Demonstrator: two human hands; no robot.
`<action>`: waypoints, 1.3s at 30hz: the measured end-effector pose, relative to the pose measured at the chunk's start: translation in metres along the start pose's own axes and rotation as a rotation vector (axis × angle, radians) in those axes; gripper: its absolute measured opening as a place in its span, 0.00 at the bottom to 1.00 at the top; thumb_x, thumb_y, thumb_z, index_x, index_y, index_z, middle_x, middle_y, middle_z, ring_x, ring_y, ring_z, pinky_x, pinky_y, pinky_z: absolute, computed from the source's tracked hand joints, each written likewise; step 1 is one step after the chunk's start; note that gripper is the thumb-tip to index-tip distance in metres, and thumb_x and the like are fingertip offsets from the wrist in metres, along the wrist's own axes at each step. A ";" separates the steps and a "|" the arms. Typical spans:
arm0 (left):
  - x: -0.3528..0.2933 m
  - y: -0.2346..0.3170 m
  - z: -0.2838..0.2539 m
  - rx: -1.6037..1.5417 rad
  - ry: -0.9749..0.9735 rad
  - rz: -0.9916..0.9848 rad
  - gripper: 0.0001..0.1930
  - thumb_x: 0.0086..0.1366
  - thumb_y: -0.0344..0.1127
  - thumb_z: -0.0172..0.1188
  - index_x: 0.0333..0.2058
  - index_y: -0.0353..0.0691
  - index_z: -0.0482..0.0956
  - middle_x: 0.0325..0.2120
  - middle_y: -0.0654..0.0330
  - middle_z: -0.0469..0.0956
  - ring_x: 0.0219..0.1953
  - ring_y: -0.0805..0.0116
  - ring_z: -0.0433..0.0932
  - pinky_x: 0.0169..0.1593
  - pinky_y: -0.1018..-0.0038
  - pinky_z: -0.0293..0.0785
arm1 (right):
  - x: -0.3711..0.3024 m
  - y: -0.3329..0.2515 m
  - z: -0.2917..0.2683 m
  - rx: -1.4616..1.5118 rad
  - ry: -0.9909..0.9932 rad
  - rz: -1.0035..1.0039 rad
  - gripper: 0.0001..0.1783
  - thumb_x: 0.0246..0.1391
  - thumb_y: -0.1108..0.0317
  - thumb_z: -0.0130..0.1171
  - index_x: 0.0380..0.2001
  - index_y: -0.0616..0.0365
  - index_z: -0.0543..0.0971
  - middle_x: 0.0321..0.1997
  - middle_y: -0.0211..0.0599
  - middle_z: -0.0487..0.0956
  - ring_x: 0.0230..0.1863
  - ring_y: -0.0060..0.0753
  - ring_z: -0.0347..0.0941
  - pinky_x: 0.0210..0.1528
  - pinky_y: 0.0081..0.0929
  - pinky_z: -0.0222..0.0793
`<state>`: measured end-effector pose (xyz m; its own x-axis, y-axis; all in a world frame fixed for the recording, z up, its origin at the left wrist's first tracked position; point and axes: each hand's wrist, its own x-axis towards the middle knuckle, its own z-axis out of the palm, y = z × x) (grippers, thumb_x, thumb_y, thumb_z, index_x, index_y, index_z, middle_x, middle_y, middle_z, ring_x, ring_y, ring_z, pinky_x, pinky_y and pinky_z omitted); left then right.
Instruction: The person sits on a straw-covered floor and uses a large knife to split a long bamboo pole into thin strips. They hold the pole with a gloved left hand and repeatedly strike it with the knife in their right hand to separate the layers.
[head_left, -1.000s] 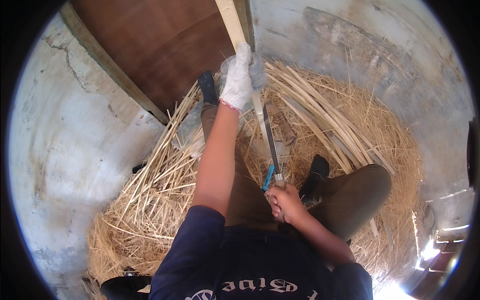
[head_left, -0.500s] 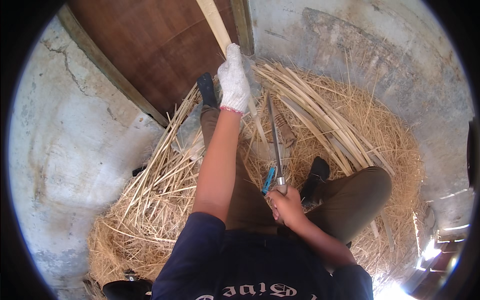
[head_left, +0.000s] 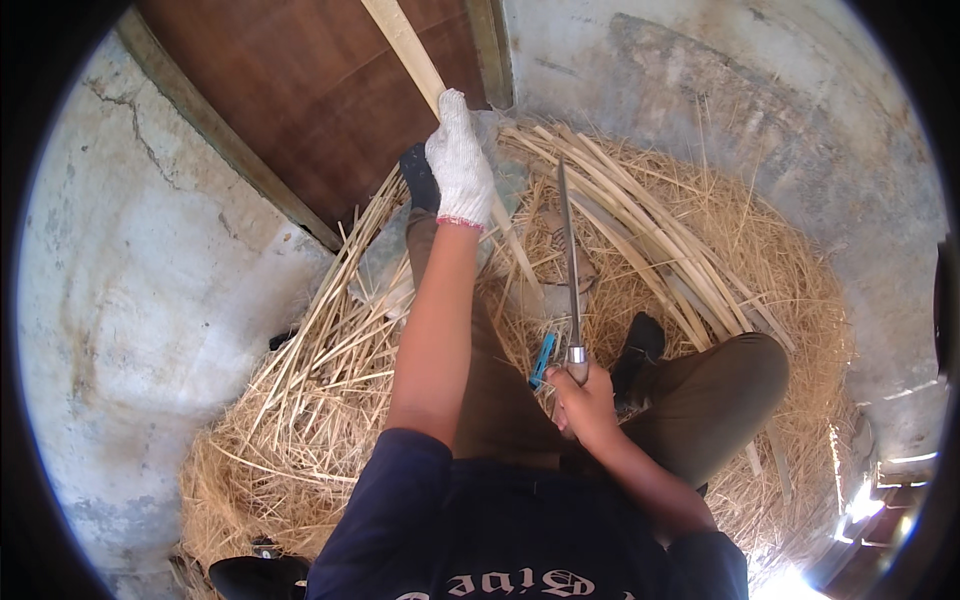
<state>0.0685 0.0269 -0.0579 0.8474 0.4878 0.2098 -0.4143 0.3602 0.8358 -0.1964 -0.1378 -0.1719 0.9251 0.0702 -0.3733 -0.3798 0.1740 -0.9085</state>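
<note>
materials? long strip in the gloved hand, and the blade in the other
Strip: pale, straight-grained, looks like split bamboo or cane, unfinished. Blade: thin grey metal, dull, with a shiny ferrule at the handle. Left hand wears a white knit glove, likely cotton; right hand is bare.

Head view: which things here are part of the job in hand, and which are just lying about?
In use:
- long bamboo strip, gripped by the gloved left hand
- long knife, blade pointing up, held in the bare right hand

Lying about:
- pile of split strips on the ground
- straw-like shavings around the legs
- small blue thing beside the right hand
- brown board against the wall
</note>
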 end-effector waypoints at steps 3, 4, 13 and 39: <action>0.001 -0.003 0.002 0.017 -0.022 -0.027 0.28 0.70 0.62 0.61 0.18 0.52 0.65 0.14 0.72 0.60 0.14 0.78 0.56 0.19 0.74 0.48 | 0.005 0.014 -0.005 -0.011 -0.085 0.066 0.10 0.64 0.68 0.58 0.34 0.59 0.68 0.15 0.29 0.65 0.09 0.23 0.61 0.11 0.29 0.59; 0.001 -0.003 0.004 0.024 -0.024 -0.040 0.28 0.70 0.62 0.61 0.18 0.52 0.65 0.14 0.72 0.60 0.14 0.78 0.56 0.19 0.74 0.48 | 0.007 0.016 -0.007 -0.009 -0.119 0.149 0.10 0.64 0.68 0.59 0.34 0.59 0.68 0.15 0.28 0.66 0.09 0.23 0.61 0.11 0.29 0.59; -0.012 0.007 0.007 -0.023 -0.070 -0.098 0.27 0.71 0.61 0.60 0.20 0.49 0.68 0.16 0.72 0.63 0.17 0.79 0.58 0.22 0.76 0.54 | 0.000 0.007 -0.004 0.004 -0.112 0.312 0.12 0.63 0.67 0.60 0.32 0.58 0.68 0.16 0.28 0.66 0.10 0.23 0.62 0.12 0.30 0.59; -0.003 0.038 -0.007 0.022 -0.256 -0.175 0.34 0.68 0.73 0.51 0.26 0.44 0.72 0.17 0.67 0.63 0.19 0.71 0.64 0.23 0.71 0.64 | 0.014 0.009 -0.007 0.007 -0.149 0.338 0.10 0.60 0.72 0.57 0.27 0.57 0.67 0.15 0.29 0.66 0.09 0.23 0.60 0.12 0.28 0.56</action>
<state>0.0478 0.0447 -0.0305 0.9625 0.2023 0.1806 -0.2499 0.4024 0.8807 -0.1873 -0.1418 -0.1867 0.7375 0.2665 -0.6205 -0.6645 0.1229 -0.7371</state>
